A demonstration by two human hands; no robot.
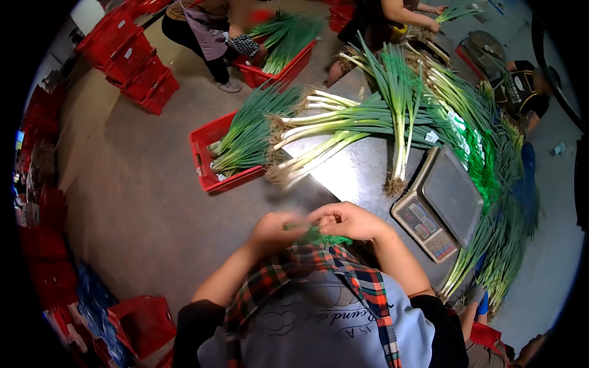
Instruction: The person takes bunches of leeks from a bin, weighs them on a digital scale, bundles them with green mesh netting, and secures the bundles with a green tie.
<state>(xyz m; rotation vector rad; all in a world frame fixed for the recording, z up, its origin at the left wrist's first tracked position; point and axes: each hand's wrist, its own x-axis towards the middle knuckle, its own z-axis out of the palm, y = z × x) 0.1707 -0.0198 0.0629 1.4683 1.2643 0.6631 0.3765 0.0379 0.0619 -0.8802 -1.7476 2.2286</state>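
Observation:
My left hand [276, 232], blurred by motion, and my right hand [346, 221] meet at my waist over a green mesh piece [330, 239], both with fingers curled on it, above my plaid apron. Just beyond them, a metal table [313, 153] bears loose bunches of leeks or green onions [331, 119], white root ends leftward, with one bunch [405, 122] lying crosswise, roots toward me. A digital scale [448, 196] sits at the table's right, beside a long pile of more green stalks [503, 233] and green netting [478, 178].
A red crate [201, 165] of onions stands left of the table, another [285, 75] farther back. Red crates are stacked at back left [132, 58] and along the left side [141, 325]. Co-workers work at the back [202, 27], [399, 12], right [524, 89] and lower right [481, 346].

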